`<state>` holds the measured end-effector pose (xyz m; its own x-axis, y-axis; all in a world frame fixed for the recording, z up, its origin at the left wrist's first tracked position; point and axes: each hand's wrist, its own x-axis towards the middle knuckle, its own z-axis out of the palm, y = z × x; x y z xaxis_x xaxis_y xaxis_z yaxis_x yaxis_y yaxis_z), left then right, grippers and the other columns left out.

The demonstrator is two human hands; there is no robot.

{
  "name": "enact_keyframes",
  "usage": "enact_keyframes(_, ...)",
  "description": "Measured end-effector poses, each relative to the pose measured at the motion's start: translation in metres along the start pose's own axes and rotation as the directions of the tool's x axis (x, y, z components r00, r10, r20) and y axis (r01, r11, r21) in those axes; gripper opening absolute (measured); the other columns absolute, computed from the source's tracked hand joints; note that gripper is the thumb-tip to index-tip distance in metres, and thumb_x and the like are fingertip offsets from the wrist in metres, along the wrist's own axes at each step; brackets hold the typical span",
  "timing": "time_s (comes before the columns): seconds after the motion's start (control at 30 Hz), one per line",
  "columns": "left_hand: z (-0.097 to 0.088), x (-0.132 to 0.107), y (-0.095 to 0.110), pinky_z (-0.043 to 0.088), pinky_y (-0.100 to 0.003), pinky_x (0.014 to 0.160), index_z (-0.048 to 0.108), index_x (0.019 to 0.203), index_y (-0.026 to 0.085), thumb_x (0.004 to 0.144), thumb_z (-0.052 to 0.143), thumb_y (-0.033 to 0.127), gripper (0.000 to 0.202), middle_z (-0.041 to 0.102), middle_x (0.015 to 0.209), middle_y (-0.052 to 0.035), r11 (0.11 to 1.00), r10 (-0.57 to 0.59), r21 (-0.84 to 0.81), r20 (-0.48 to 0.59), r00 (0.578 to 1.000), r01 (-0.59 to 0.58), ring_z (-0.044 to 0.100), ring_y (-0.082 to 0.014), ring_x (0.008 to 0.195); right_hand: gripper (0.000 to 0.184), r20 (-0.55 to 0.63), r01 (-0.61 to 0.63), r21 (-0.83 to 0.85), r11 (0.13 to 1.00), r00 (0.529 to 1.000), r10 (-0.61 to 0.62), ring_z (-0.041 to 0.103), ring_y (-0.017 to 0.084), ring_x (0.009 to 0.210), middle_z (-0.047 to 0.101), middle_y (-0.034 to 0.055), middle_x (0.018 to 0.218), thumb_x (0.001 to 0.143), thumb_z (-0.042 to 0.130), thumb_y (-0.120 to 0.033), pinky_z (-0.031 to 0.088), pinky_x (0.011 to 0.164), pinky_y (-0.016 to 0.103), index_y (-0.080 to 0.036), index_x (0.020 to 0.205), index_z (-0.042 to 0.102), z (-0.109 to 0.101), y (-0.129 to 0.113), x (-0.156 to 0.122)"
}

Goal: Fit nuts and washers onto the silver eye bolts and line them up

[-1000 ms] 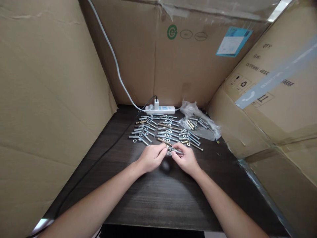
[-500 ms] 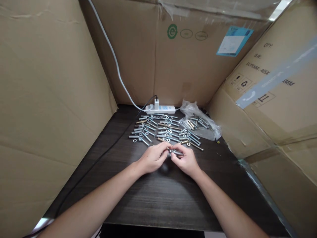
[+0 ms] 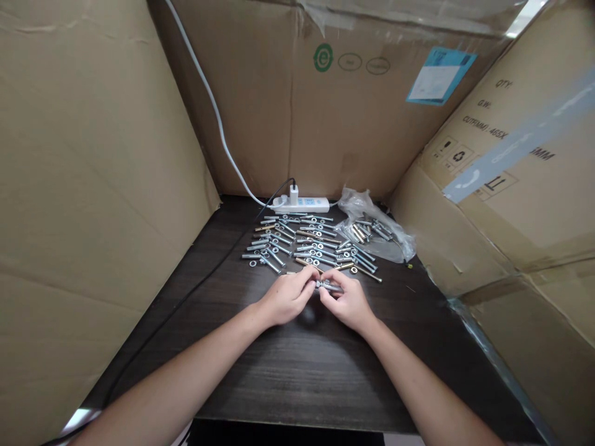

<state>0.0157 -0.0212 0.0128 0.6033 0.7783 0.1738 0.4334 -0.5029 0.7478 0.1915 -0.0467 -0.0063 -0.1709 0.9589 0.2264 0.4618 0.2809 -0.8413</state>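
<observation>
Cardboard walls: big brown panels (image 3: 242, 105) boxing the whole spot in at 9, 12 and 3 o'clock. The 12 one has a green logo, plus a blue-and-white label (image 3: 437, 80) up toward 1.
Desk: dark wood-grain top (image 3: 297, 384); all the hardware is on its far half.
Cords: white cable (image 3: 216, 118) drops down the back wall from about 11; black cord (image 3: 186, 297) runs across the desk at 9 from the hands.
Plastic bag: clear, crumpled bag (image 3: 404, 248) at roughly 1 from the hands, bunch of bolts (image 3: 372, 231) lying at it. Can't tell if they're inside or on top.
Power strip: white strip (image 3: 318, 205) near 12, charger plugged in.
Right hand: right hand (image 3: 328, 288) is curled nearly closed, thumb and fingers pinching a silver bolt.
Left hand: left hand (image 3: 312, 282) has its fingers drawn in close at that bolt's 9 o'clock end. Honestly can't tell what it's gripping.
Silver bolt: the bolt (image 3: 332, 287) is between the two hands, lying sideways, partly covered by fingers.
Laid-out bolts: bunches of silver and brassy ones (image 3: 318, 240) from 10 round to 2.
Washers: little rings among them, one loose washer (image 3: 253, 264) near 10.
</observation>
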Motion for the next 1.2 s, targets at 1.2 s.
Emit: enact_keyframes(1.2,0.0023,-0.0006,-0.0040,0.039,-0.023,0.071,0.047,0.096,0.020,0.092,0.035,0.020,0.012,0.056,0.085,0.0020,0.988,-0.007,-0.154,0.012,1.000,0.009,0.053,-0.0121,0.076,0.010,0.011,0.036,0.004,0.999,0.999,-0.036,0.039,0.007,0.046,0.047,-0.0054,0.057,0.076,0.057,-0.021,0.032,0.046,0.019,-0.018,0.085,0.055,-0.0005,0.0006,-0.0009)
